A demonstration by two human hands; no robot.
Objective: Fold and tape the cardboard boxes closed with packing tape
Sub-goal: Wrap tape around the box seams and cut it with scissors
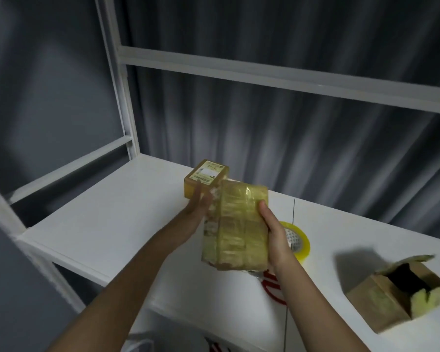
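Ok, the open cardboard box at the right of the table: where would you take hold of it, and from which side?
Grip the open box across its two closed side walls, coming from above and the near side. It lies tipped, its mouth facing up and right with ragged flaps standing loose, so the flaps make a poor hold. The walls below look flat and firm. Both hands are busy holding the taped box.

Taped box (235, 226) held aloft; open box (396, 293) on shelf.
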